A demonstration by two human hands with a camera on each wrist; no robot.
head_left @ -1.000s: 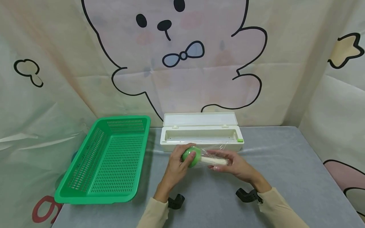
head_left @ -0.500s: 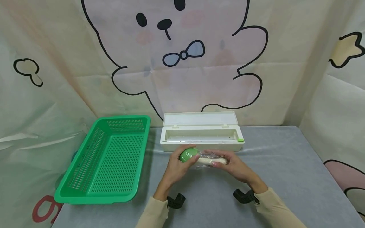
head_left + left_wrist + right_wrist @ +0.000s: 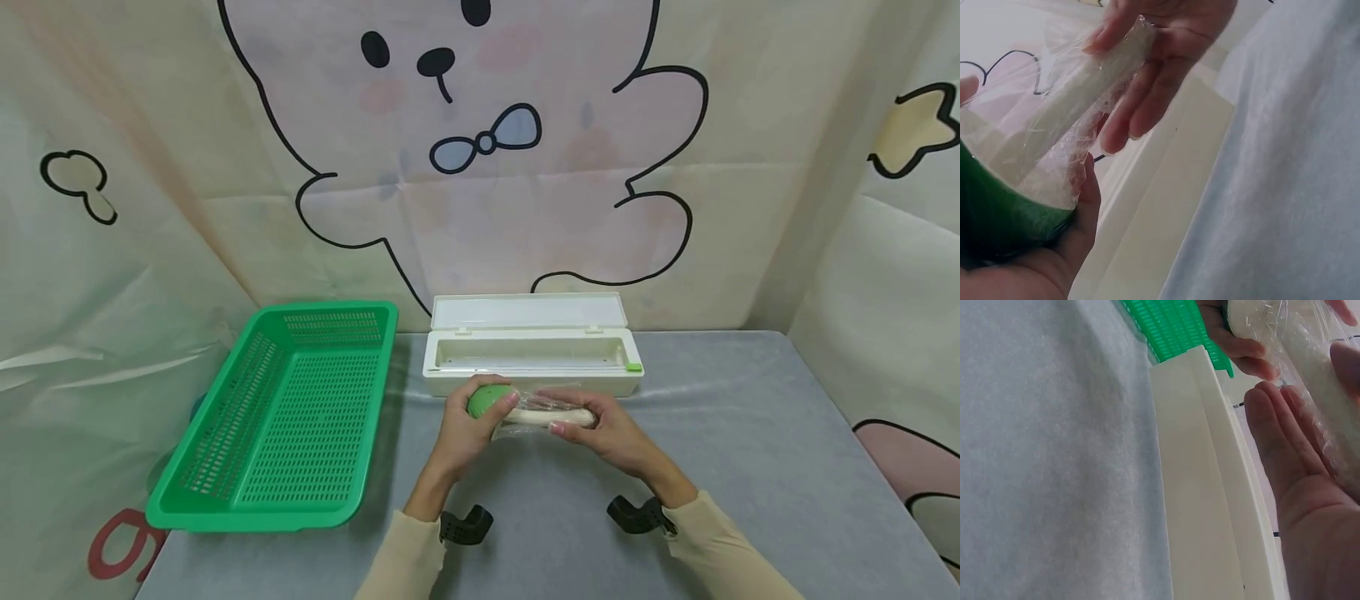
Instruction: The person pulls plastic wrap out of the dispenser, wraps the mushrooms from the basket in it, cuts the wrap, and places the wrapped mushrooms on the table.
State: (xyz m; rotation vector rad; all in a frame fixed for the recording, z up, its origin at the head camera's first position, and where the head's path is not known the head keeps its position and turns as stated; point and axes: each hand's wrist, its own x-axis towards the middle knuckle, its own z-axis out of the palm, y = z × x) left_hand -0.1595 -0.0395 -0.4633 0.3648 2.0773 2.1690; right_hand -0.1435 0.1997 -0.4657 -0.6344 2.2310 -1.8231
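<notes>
Low centre of head view: left hand (image 3: pixel 467 427) cups the green end of the toy radish (image 3: pixel 525 410); right hand (image 3: pixel 600 429) curls round its white shaft. Cling film (image 3: pixel 1069 147) now lies tighter than a second ago; wrapping looks nearly complete. Behind: open film dispenser (image 3: pixel 532 367); basket (image 3: pixel 277 417) at left.

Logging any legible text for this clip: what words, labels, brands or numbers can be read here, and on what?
No word, label, brand or number reads in full.
Red mark, perhaps "9" or "g", cut off by the green basket: on the backdrop cloth, not certain.
White dispenser box: no print visible.
Wrapped green-and-white toy held by left hand and right hand: no print visible.
</notes>
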